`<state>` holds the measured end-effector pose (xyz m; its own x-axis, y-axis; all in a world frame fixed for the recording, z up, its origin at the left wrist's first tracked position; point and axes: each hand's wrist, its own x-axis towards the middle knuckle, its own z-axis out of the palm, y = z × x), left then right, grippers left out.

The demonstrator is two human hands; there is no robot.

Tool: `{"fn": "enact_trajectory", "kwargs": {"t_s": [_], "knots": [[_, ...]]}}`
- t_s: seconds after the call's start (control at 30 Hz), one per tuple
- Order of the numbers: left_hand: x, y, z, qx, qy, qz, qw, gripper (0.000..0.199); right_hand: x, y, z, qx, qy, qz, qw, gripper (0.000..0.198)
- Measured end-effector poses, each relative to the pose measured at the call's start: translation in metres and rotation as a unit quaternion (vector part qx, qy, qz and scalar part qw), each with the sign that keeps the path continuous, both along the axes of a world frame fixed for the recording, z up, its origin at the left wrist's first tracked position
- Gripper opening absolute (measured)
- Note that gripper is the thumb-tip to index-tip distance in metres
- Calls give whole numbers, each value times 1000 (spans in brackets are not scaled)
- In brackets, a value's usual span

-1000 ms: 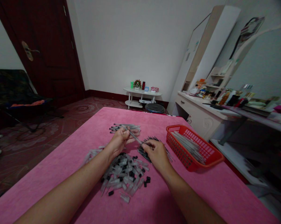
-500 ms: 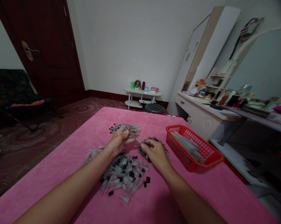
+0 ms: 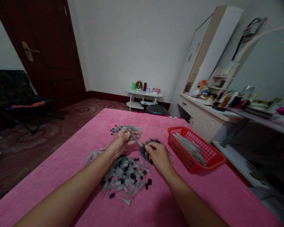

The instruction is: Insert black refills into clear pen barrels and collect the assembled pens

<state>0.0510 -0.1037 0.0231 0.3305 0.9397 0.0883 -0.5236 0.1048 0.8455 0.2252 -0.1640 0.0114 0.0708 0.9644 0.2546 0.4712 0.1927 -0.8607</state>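
Observation:
My left hand [image 3: 119, 142] grips a slim grey, see-through pen [image 3: 135, 138] that slants down to the right over the table. At its lower end, the thumb and fingertips of my right hand [image 3: 158, 154] are pinched together; whether they hold a separate small part there cannot be made out. Behind my left hand lie several finished-looking pens [image 3: 116, 129] with dark ends. Thin dark refills [image 3: 169, 154] are heaped beside and under my right hand. Clear pen caps [image 3: 126, 176] and small black plugs [image 3: 146, 186] form a loose pile between my forearms.
A red plastic basket [image 3: 218, 161] at the right holds a bundle of pale pen tubes [image 3: 191, 148]. Pink cloth [image 3: 85, 201] covers the table. Beyond it stand a low white shelf [image 3: 142, 92], a cluttered dressing table [image 3: 203, 110] and a folding chair [image 3: 16, 94].
My right hand has shifted very slightly to the right along the pen's lower end. My left hand and the piles look the same.

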Motion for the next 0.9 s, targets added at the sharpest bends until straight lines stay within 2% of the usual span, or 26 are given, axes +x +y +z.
{"fn": "enact_trajectory", "kwargs": {"t_s": [0.07,0.2,0.23,0.37,0.57,0.67,0.73,0.9], "knots": [[0,0,0,-2,2,6,1000,23,0,1,-2,-2,17,0,1000,20],[0,0,-2,6,-2,-4,1000,24,-2,1,-3,-54,39,56,996,36],[0,0,-2,11,-2,-9,1000,25,-3,0,-3,-53,36,57,996,36],[0,2,-5,18,0,-17,1000,27,-4,0,-5,-5,27,9,1000,15],[1,2,-7,17,2,-15,1000,25,-1,2,-9,-42,24,50,998,27],[1,2,-7,17,1,-19,1000,24,0,3,-9,-19,17,23,999,16],[1,2,-7,15,-3,-17,1000,24,-1,2,-6,-14,27,15,999,18],[2,1,-7,12,1,-16,1000,26,-3,-2,-1,-65,16,48,997,28]]}}
